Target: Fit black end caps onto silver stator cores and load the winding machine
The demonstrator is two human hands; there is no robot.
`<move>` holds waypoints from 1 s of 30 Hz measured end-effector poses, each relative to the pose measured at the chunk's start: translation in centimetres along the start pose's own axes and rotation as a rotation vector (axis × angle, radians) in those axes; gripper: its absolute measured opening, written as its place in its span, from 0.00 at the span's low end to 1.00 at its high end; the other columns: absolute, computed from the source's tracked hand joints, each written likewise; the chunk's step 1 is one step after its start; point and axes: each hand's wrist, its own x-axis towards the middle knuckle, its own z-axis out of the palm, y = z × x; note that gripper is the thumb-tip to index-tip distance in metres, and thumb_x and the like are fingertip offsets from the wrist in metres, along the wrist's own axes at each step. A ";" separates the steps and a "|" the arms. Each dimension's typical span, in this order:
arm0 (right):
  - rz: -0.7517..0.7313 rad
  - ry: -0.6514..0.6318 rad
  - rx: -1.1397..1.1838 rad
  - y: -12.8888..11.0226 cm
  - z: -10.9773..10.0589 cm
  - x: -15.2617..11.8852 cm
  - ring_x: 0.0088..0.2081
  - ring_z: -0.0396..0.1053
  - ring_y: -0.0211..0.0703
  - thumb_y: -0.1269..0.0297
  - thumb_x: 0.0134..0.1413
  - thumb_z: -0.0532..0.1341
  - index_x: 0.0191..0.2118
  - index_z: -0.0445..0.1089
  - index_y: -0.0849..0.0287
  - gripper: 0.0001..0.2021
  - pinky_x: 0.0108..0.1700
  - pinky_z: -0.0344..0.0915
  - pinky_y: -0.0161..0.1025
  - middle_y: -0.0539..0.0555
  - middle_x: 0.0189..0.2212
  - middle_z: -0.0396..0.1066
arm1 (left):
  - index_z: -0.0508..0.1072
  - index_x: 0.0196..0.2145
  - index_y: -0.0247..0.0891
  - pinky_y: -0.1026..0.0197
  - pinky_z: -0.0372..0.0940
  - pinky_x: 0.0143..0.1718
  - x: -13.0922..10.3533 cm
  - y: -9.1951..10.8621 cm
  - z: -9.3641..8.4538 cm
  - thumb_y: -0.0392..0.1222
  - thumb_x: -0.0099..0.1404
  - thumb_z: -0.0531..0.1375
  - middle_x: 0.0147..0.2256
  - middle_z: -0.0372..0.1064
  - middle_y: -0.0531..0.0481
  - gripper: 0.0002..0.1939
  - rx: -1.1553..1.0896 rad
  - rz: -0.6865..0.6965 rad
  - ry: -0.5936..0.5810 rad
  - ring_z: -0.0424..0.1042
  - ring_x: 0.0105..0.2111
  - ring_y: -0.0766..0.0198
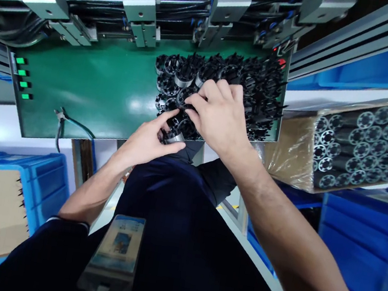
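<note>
Many round black parts with metal rings [185, 75] stand packed together on the right half of the green work surface [89, 86]. My left hand [151, 139] is at the near left corner of the group, its thumb and fingers curled round one ringed part [174, 137]. Over the middle of the group is my right hand [217, 112], its thumb and index finger pinched at another black part [183, 98]. My right palm hides some of the parts beneath it.
Green-handled cutters [62, 116] lie at the front left edge. Metal machine blocks [140, 6] hang along the back. A plastic-lined box of cylinders [295, 151] sits at right; blue bins [47, 184] flank both sides.
</note>
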 end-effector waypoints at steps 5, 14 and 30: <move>0.002 -0.034 0.020 -0.3 0.8 0.9 0.68 0.73 0.73 0.63 0.87 0.57 0.61 0.84 0.58 0.17 0.72 0.67 0.75 0.67 0.62 0.81 | 0.78 0.69 0.43 0.52 0.76 0.54 -1.1 -1.0 0.1 0.54 0.69 0.80 0.48 0.81 0.49 0.36 -0.101 0.049 0.122 0.81 0.47 0.56; 0.080 0.230 0.175 2.1 -3.5 -5.6 0.57 0.79 0.63 0.54 0.88 0.64 0.64 0.85 0.46 0.13 0.64 0.74 0.63 0.60 0.50 0.84 | 0.85 0.60 0.44 0.49 0.80 0.56 0.6 1.5 0.9 0.66 0.75 0.81 0.51 0.86 0.45 0.29 0.420 0.420 0.425 0.84 0.52 0.48; 0.554 0.251 0.668 2.9 1.5 -26.5 0.38 0.80 0.49 0.57 0.82 0.71 0.56 0.89 0.49 0.08 0.44 0.82 0.49 0.53 0.38 0.83 | 0.86 0.65 0.46 0.49 0.76 0.46 6.6 4.5 3.2 0.77 0.78 0.72 0.52 0.84 0.37 0.36 0.904 0.333 0.264 0.79 0.64 0.32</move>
